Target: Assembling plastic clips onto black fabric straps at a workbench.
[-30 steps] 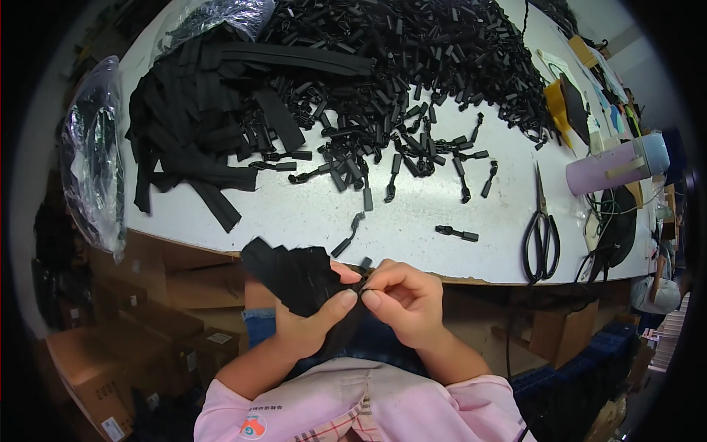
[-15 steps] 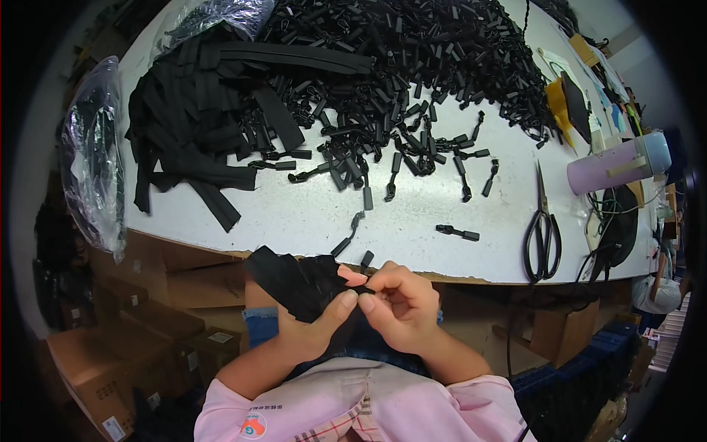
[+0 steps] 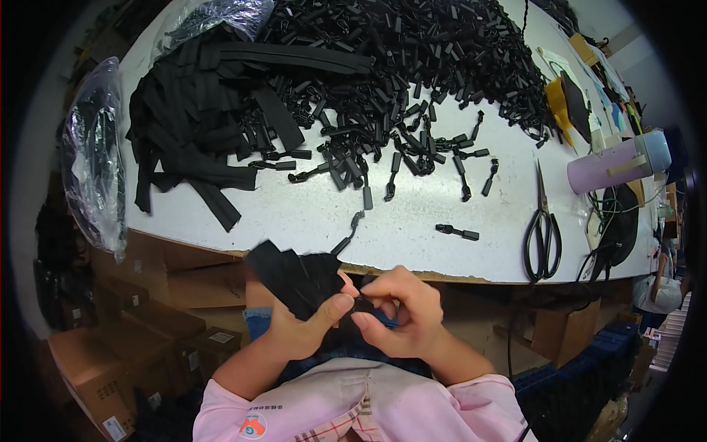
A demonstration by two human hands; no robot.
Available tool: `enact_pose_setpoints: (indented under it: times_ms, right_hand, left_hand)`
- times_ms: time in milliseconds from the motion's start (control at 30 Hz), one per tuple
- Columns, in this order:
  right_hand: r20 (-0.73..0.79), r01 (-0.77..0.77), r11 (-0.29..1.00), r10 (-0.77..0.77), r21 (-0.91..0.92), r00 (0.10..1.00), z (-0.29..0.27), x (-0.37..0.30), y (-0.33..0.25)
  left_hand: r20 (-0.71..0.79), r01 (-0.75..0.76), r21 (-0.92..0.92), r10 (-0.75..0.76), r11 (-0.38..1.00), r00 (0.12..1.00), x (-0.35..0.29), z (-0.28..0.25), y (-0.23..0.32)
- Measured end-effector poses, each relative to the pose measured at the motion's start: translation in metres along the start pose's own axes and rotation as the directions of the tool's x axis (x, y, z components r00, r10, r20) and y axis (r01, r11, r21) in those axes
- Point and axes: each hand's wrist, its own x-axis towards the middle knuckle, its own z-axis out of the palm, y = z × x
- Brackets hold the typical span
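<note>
My left hand (image 3: 313, 322) is closed round a fanned bunch of black zipper tapes (image 3: 291, 276), its thumb pressing near their right end. Just over the table's front edge, above my lap, my right hand (image 3: 403, 309) meets it. Between the right thumb and index finger sits a small dark piece, apparently a zipper slider (image 3: 362, 303), at the tape end; the fingers partly hide it. On the table, one loose slider with a long pull (image 3: 348, 233) lies closest to my hands, and another slider (image 3: 457, 233) lies farther right.
A large heap of black sliders (image 3: 442, 51) covers the table's far side. Zipper tapes (image 3: 191, 110) are piled at left, beside plastic bags (image 3: 96, 155). Black scissors (image 3: 543, 236), a lilac bottle (image 3: 607, 166) and cables stand or lie at right. Cardboard boxes (image 3: 103, 368) are below left.
The right fingers have opened slightly and shifted down around the small dark piece. The pull that stuck up above the right fingers no longer shows there. The tape bunch has tilted a little.
</note>
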Motion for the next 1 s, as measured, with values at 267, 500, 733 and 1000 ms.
enact_pose_setpoints:
  times_ms: [267,500,733,1000]
  right_hand:
    - [0.595,-0.226,0.963,0.27,-0.15,0.757,-0.008,-0.004,0.008]
    - [0.143,0.094,0.953,-0.054,-0.289,0.988,-0.001,0.013,-0.001]
    - [0.278,-0.452,0.866,0.39,0.213,0.878,-0.013,-0.002,0.002]
    - [0.225,-0.55,0.711,0.505,0.438,0.833,0.002,-0.002,0.0]
  left_hand:
    - [-0.154,0.015,0.065,-0.005,0.998,0.988,0.004,0.0,0.0]
    - [-0.019,0.06,0.126,-0.058,0.99,0.998,0.004,0.005,0.003]
    - [0.105,0.111,-0.128,-0.098,0.986,0.99,-0.002,-0.007,-0.003]
    - [0.098,-0.429,0.521,0.447,0.738,0.889,-0.005,-0.004,-0.009]
